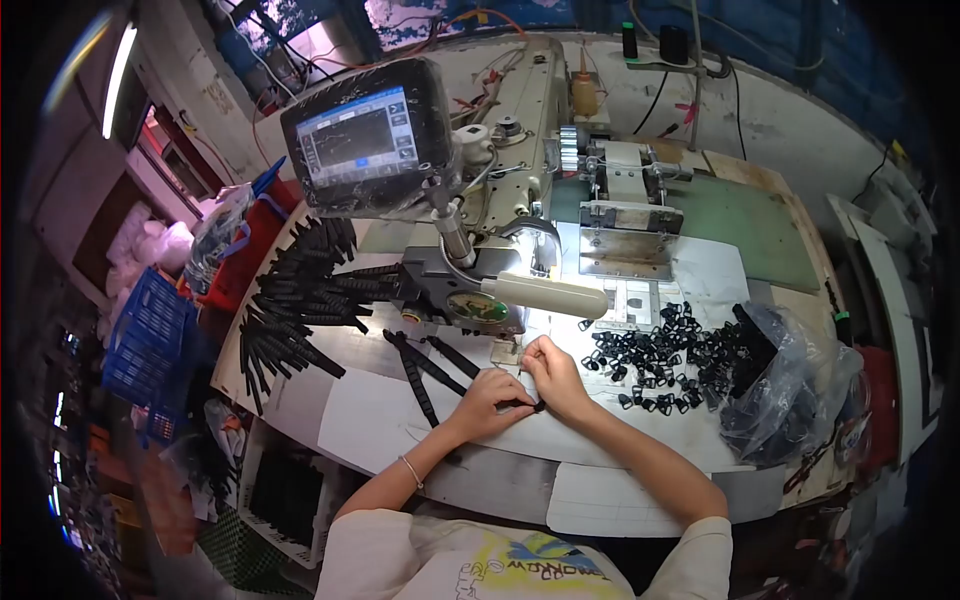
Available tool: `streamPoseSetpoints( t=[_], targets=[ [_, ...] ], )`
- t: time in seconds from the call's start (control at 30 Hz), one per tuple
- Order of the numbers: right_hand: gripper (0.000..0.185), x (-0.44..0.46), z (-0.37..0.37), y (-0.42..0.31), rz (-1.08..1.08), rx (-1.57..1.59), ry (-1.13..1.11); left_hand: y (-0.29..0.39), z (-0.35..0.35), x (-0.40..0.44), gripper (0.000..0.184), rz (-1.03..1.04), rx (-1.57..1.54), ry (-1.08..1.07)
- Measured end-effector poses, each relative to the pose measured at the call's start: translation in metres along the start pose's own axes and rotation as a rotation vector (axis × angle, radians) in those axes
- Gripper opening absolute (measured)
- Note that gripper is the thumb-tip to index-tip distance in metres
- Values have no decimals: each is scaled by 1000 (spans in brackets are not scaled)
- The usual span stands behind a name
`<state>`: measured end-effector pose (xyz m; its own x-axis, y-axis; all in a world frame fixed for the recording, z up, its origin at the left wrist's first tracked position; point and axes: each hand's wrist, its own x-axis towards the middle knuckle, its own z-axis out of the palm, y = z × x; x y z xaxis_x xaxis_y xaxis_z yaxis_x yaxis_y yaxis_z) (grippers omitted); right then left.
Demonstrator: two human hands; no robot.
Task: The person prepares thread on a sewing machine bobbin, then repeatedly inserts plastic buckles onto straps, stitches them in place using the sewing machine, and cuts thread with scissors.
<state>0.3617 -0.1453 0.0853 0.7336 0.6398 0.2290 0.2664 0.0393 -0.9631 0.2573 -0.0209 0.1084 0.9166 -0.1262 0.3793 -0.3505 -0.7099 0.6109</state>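
My left hand (pixel 492 403) is closed in front of the sewing machine head (pixel 470 290), its fingers pinching a black webbing strap (pixel 455 358) that runs out to the left. A bit of black shows at the fingertips. Just to the right, my right hand (pixel 555 375) is closed, thumb and finger together close under the needle area. What it pinches is too small to make out. Another black strap (pixel 415 385) lies on the table beside my left hand. Right of my right hand, many small black plastic buckles (pixel 655 360) are spread in a loose heap.
A pile of black straps (pixel 300 290) covers the table's left side. The wrapped control screen (pixel 365 135) stands behind it. A clear plastic bag (pixel 775 400) lies by the buckles. A metal fixture (pixel 630 230) sits at the back. Blue crates (pixel 150 340) stand left.
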Motion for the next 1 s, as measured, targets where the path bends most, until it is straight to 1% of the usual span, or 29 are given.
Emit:
streamPoseSetpoints(
  t=[0.1,0.17,0.2,0.23,0.27,0.3,0.37,0.43,0.47,0.57,0.6,0.7,0.73,0.8,0.87,0.97,1.0],
  targets=[
    [5,0,-1,-4,24,13,9,-1,0,0,12,25,-22,14],
    [5,0,-1,-6,29,27,30,-2,-2,0,12,-41,-73,33],
    [5,0,-2,-5,29,41,47,-2,-1,-1,12,-84,-107,39],
    [5,-1,-3,-4,40,56,64,2,-2,0,11,-249,-176,63],
    [4,-1,-7,-10,85,50,45,0,-2,1,10,-283,-230,80],
    [9,1,-8,6,3,33,86,-4,-1,1,9,-323,-285,96],
    [17,-2,-20,-16,92,-30,94,2,-4,6,9,-411,-492,128],
    [22,-6,-32,-24,93,-139,124,3,-6,12,11,-405,-528,114],
    [19,-8,-32,-24,-57,-90,215,4,-6,15,11,-416,-561,119],
    [13,-20,-45,-43,-130,-183,212,4,-2,22,11,-417,-601,113],
    [9,-23,-48,-45,-199,-248,185,4,0,24,11,-413,-604,107],
    [10,-31,-50,-46,-356,-365,135,11,3,30,13,-400,-594,96],
    [10,-33,-49,-45,-360,-387,127,13,4,31,13,-394,-589,96],
    [10,-35,-46,-44,-315,-328,142,15,8,33,14,-383,-575,98],
    [9,-35,-44,-46,-259,-282,157,14,15,33,13,-373,-492,130],
    [7,-37,-45,-44,-49,-194,109,16,17,34,12,-318,-366,146],
    [8,-37,-46,-40,49,-64,63,17,16,35,12,-294,-324,145]
  ],
)
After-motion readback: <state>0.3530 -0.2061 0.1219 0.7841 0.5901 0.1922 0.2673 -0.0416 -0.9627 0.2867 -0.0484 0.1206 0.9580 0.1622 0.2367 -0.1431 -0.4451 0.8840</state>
